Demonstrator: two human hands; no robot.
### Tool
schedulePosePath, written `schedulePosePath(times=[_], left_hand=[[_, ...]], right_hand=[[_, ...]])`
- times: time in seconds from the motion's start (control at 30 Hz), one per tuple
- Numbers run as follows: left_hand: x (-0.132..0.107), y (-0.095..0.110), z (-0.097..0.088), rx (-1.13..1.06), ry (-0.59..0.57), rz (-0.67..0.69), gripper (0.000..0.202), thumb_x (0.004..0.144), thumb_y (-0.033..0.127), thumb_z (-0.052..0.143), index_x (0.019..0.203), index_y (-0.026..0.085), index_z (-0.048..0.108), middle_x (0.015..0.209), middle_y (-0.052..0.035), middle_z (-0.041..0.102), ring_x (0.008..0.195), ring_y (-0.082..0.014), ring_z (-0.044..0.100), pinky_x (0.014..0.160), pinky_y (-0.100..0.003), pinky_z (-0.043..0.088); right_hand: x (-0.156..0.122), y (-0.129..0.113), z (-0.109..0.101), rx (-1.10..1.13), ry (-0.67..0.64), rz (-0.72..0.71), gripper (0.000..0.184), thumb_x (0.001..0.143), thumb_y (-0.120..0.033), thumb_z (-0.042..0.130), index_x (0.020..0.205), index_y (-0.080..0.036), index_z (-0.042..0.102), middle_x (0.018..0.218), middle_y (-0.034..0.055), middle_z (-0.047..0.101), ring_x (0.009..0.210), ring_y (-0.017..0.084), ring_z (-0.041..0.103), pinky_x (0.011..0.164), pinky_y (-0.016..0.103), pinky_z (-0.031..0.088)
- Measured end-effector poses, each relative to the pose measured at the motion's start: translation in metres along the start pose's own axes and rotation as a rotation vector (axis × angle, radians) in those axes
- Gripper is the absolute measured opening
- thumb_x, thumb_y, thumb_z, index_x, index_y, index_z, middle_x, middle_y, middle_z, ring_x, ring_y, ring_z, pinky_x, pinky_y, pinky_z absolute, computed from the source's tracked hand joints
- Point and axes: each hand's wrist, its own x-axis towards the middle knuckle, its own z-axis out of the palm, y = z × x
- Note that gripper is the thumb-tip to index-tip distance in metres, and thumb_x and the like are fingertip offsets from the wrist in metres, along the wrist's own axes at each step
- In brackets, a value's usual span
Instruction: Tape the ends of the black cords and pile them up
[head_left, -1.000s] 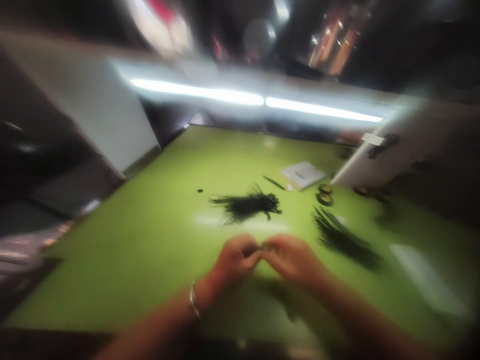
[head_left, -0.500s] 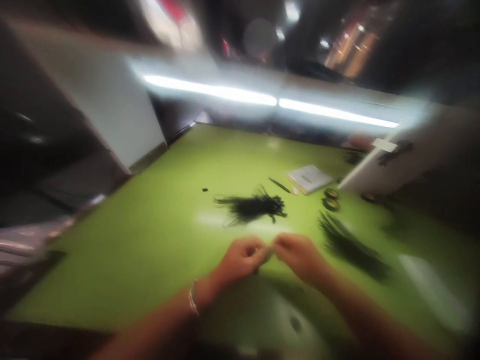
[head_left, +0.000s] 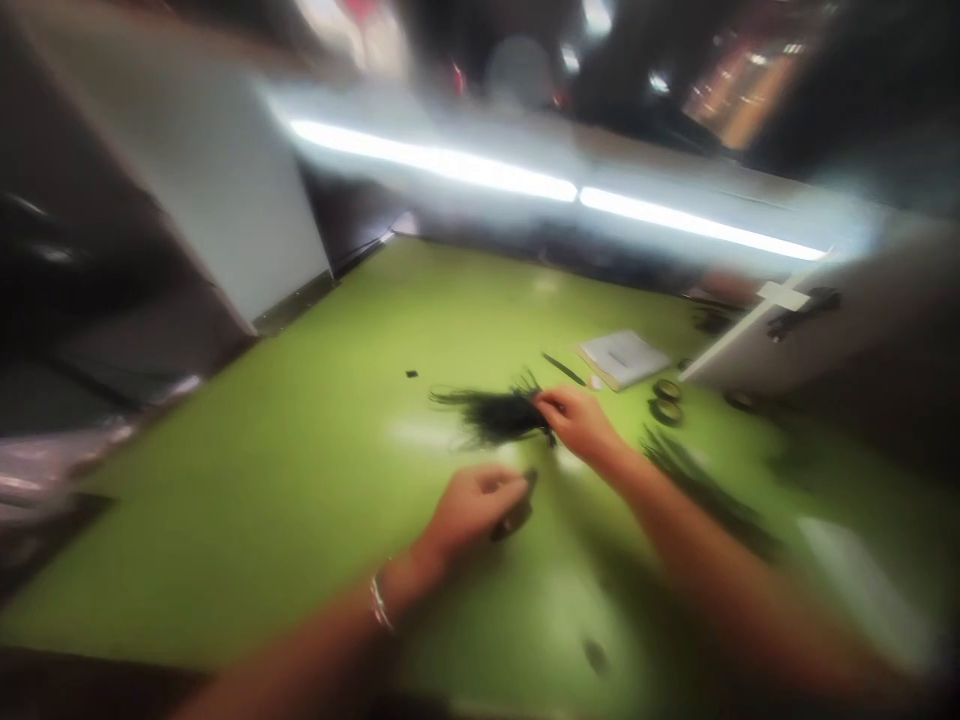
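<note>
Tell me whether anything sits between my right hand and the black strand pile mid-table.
Nothing visible does: the right hand touches the right end of the black strand pile, as far as the blur shows.

Head view, motion-blurred all over. Two bright tube lights (head_left: 562, 188) beyond the far edge of the green table (head_left: 300, 470) supply most of the light and bloom into white glare, and pale reflections lie on the tabletop. The background is dim. Soft shadows fall toward the viewer beneath both forearms. The picture's edges are smeared and dark. The right hand (head_left: 577, 422) and left hand (head_left: 472, 505) lack sharp outlines.
</note>
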Motion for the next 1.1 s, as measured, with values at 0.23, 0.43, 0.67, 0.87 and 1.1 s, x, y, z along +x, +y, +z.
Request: schedulePosePath(times=[0.23, 0.43, 0.67, 0.87, 1.1], left_hand=[[0.005, -0.004, -0.002, -0.007, -0.017, -0.081, 0.036, 0.072, 0.046, 0.073, 0.071, 0.011, 0.063, 0.041, 0.0049, 0.043, 0.039, -0.0066, 0.035, 0.042, -0.022, 0.02], [0.004, -0.008, -0.002, 0.029, -0.039, -0.105, 0.036, 0.074, 0.046, 0.072, 0.071, 0.011, 0.062, 0.041, 0.0046, 0.043, 0.04, -0.0069, 0.036, 0.043, -0.022, 0.021], [0.006, -0.01, -0.003, 0.028, -0.03, -0.12, 0.038, 0.072, 0.047, 0.074, 0.072, 0.011, 0.063, 0.042, 0.005, 0.044, 0.039, -0.0072, 0.037, 0.043, -0.022, 0.022], [0.006, -0.01, -0.004, -0.007, -0.035, -0.092, 0.033, 0.075, 0.043, 0.072, 0.072, 0.011, 0.064, 0.042, 0.0052, 0.044, 0.039, -0.0063, 0.036, 0.042, -0.022, 0.02], [0.006, -0.009, -0.003, -0.009, 0.004, -0.092, 0.035, 0.073, 0.044, 0.074, 0.074, 0.01, 0.065, 0.041, 0.0056, 0.043, 0.038, -0.0059, 0.035, 0.042, -0.021, 0.019]], right_hand=[[0.043, 0.018, 0.014, -0.242, -0.111, -0.056, 0.019, 0.088, -0.013, 0.052, 0.088, -0.015, 0.071, 0.092, 0.0107, 0.066, 0.093, 0.02, 0.055, 0.081, 0.029, 0.041], [0.019, 0.02, 0.003, -0.326, -0.156, -0.112, 0.02, 0.091, -0.021, 0.054, 0.083, -0.017, 0.071, 0.086, 0.0083, 0.064, 0.087, 0.019, 0.054, 0.071, 0.028, 0.037], [0.029, 0.001, -0.003, -0.346, -0.134, -0.136, 0.023, 0.094, -0.02, 0.049, 0.091, -0.017, 0.072, 0.091, 0.0087, 0.064, 0.089, 0.019, 0.054, 0.077, 0.028, 0.037], [0.036, -0.002, 0.013, -0.341, -0.163, -0.102, 0.015, 0.087, -0.025, 0.06, 0.084, -0.016, 0.072, 0.084, 0.0086, 0.064, 0.084, 0.02, 0.054, 0.071, 0.029, 0.037], [0.034, 0.01, 0.005, -0.359, -0.075, -0.051, 0.026, 0.095, -0.021, 0.044, 0.091, -0.015, 0.07, 0.093, 0.0102, 0.065, 0.091, 0.021, 0.054, 0.078, 0.03, 0.036]])
